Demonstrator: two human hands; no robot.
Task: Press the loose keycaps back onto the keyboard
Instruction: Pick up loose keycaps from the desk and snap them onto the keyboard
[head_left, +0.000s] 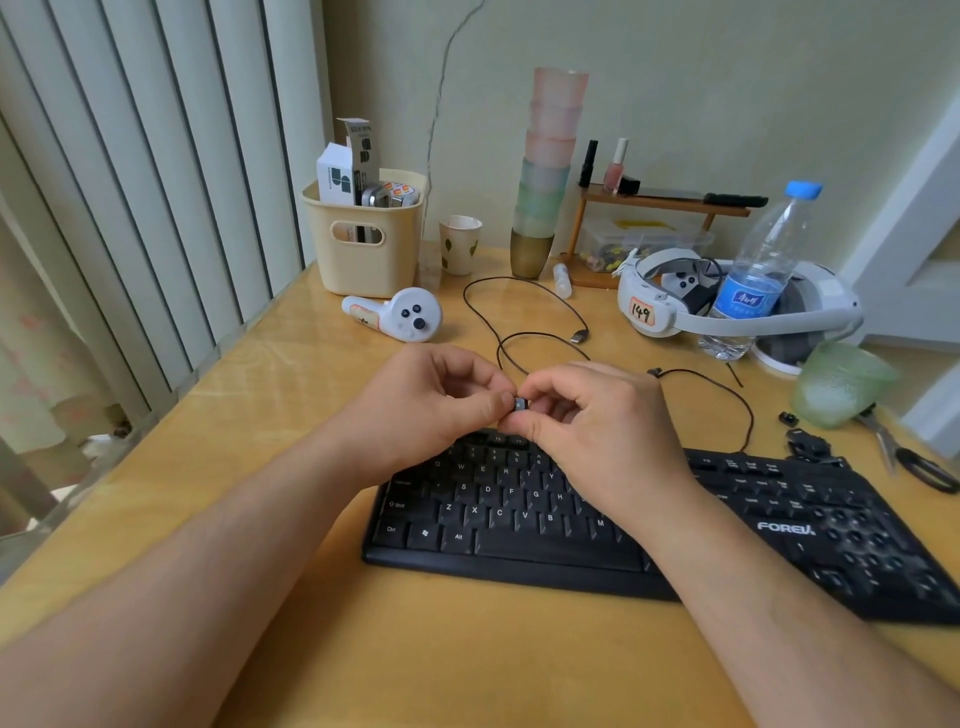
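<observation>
Your left hand (441, 400) and right hand (597, 415) meet fingertip to fingertip, both pinching one dark keycap (520, 404) just above the keyboard (519, 551)'s top rows. More loose keycaps (808, 444) lie near the table (260, 415)'s right edge.

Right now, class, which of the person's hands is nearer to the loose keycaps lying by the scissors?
The right hand. It is above the keyboard's top rows, left of the loose keycaps; the left hand is farther left.
</observation>
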